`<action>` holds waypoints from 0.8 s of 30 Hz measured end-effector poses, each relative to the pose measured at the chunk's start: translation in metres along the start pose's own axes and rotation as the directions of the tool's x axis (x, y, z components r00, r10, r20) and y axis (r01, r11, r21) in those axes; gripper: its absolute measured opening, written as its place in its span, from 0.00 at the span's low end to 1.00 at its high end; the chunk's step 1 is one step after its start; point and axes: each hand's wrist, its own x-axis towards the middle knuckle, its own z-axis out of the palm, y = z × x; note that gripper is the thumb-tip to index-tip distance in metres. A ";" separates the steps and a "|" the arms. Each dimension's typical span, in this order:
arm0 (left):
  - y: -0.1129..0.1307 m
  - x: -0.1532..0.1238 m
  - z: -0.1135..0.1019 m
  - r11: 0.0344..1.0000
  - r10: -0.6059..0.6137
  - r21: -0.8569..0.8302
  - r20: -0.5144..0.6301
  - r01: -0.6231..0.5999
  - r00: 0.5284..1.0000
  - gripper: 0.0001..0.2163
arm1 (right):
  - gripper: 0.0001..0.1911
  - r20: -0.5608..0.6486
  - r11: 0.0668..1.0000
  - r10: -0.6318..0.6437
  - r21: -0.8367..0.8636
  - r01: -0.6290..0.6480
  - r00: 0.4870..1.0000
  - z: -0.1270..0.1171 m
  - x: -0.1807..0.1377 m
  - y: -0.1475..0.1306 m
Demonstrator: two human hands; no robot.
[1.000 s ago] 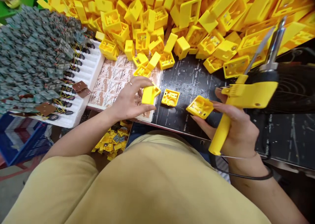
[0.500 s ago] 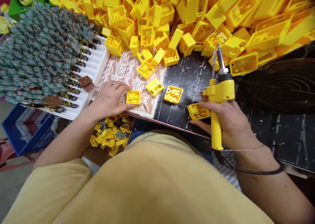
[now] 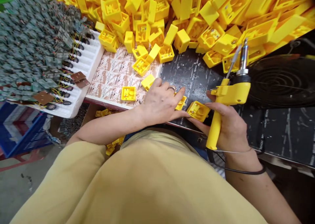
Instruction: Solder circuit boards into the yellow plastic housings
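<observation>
My left hand point(image 3: 162, 100) reaches across the bench, its fingers and thumb around a small yellow plastic case point(image 3: 181, 103) that is partly hidden. My right hand point(image 3: 227, 122) is closed around a yellow soldering gun point(image 3: 216, 119), whose metal tip points up and away. Against that hand's fingers rests another open yellow case point(image 3: 198, 110), tilted and close to my left thumb. On the patterned sheet, an open yellow case point(image 3: 128, 93) stands by itself. A yellow piece with small holes point(image 3: 148, 82) lies just beyond my left hand.
Yellow cases point(image 3: 152, 10) are heaped along the back. At left, a white foam tray point(image 3: 81, 99) bears many wired circuit boards point(image 3: 31, 50). A round dark grille point(image 3: 278, 81) is at right. A blue crate point(image 3: 22, 128) stands below left; the gun's cable point(image 3: 236, 170) runs by my right wrist.
My left hand has moved right, from the lone case on the sheet to the middle case, which has shifted nearer my right hand. The soldering gun has tilted rightward; the view has shifted slightly.
</observation>
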 end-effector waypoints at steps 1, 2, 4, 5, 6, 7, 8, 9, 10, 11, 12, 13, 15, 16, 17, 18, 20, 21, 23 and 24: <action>-0.006 -0.006 -0.001 1.000 0.006 -0.022 -0.038 -0.007 0.999 0.39 | 0.33 0.003 1.000 -0.004 0.000 0.004 1.000 -0.001 -0.002 0.001; -0.015 -0.011 -0.003 0.999 -0.002 -0.044 -0.068 -0.001 0.998 0.39 | 0.33 0.009 1.000 -0.009 0.003 0.009 1.000 -0.001 -0.002 0.001; -0.038 -0.020 -0.008 0.997 -0.040 -0.067 -0.087 0.034 0.995 0.34 | 0.36 0.019 1.000 -0.012 0.024 0.012 1.000 0.000 -0.001 0.001; -0.050 -0.022 -0.010 0.997 -0.057 -0.064 -0.062 0.054 0.996 0.31 | 0.37 0.024 0.999 -0.014 0.039 0.013 1.000 0.003 0.002 -0.001; -0.061 -0.023 -0.011 0.997 -0.060 -0.048 -0.009 0.059 0.998 0.29 | 0.38 0.027 0.998 -0.021 0.051 0.020 0.999 0.006 0.005 -0.002; -0.070 -0.023 -0.012 0.998 -0.059 -0.026 0.061 0.061 0.996 0.28 | 0.38 0.031 0.998 -0.038 0.059 0.036 0.999 0.010 0.010 -0.005; -0.076 -0.022 -0.012 0.998 -0.059 -0.008 0.134 0.060 0.989 0.27 | 0.37 0.035 0.996 -0.063 0.059 0.061 0.997 0.015 0.015 -0.007; -0.080 -0.020 -0.012 0.998 -0.060 -0.003 0.190 0.062 0.980 0.27 | 0.34 0.041 0.994 -0.094 0.053 0.092 0.995 0.019 0.020 -0.010; -0.082 -0.018 -0.012 0.997 -0.062 -0.031 0.219 0.070 0.974 0.26 | 0.32 0.047 0.992 -0.124 0.043 0.122 0.991 0.023 0.026 -0.012; -0.083 -0.016 -0.011 0.992 -0.052 -0.103 0.229 0.077 0.972 0.25 | 0.29 0.049 0.989 -0.149 0.029 0.148 0.988 0.025 0.030 -0.014; -0.082 -0.014 -0.010 0.974 -0.025 -0.216 0.229 0.075 0.973 0.25 | 0.27 0.048 0.986 -0.165 0.015 0.164 0.985 0.027 0.034 -0.016; -0.081 -0.012 -0.010 0.935 0.017 -0.349 0.221 0.062 0.975 0.25 | 0.27 0.050 0.985 -0.171 0.003 0.171 0.984 0.027 0.036 -0.016; -0.077 -0.008 -0.008 0.827 0.077 -0.559 0.211 0.056 0.974 0.24 | 0.27 0.056 0.985 -0.171 -0.022 0.173 0.984 0.025 0.037 -0.016; -0.073 -0.007 -0.008 0.796 0.071 -0.600 0.218 0.077 0.973 0.24 | 0.26 0.060 0.984 -0.175 -0.035 0.177 0.983 0.023 0.037 -0.015; -0.069 -0.005 -0.008 0.801 0.037 -0.590 0.227 0.107 0.973 0.23 | 0.25 0.065 0.982 -0.183 -0.046 0.186 0.981 0.022 0.036 -0.014; -0.065 -0.004 -0.008 0.834 -0.018 -0.533 0.230 0.142 0.973 0.23 | 0.25 0.067 0.979 -0.194 -0.057 0.198 0.979 0.021 0.035 -0.013; -0.054 -0.002 -0.009 0.924 -0.135 -0.323 0.227 0.205 0.965 0.22 | 0.27 0.055 0.972 -0.217 -0.075 0.221 0.975 0.020 0.034 -0.012; -0.049 -0.002 -0.011 0.955 -0.176 -0.199 0.226 0.222 0.958 0.22 | 0.28 0.052 0.971 -0.221 -0.080 0.225 0.974 0.020 0.033 -0.011; -0.045 -0.005 -0.017 0.974 -0.221 0.006 0.249 0.227 0.943 0.20 | 0.28 0.051 0.971 -0.219 -0.087 0.222 0.974 0.021 0.033 -0.011; -0.046 -0.007 -0.019 0.974 -0.226 0.070 0.265 0.215 0.937 0.20 | 0.26 0.052 0.971 -0.216 -0.092 0.220 0.975 0.022 0.033 -0.011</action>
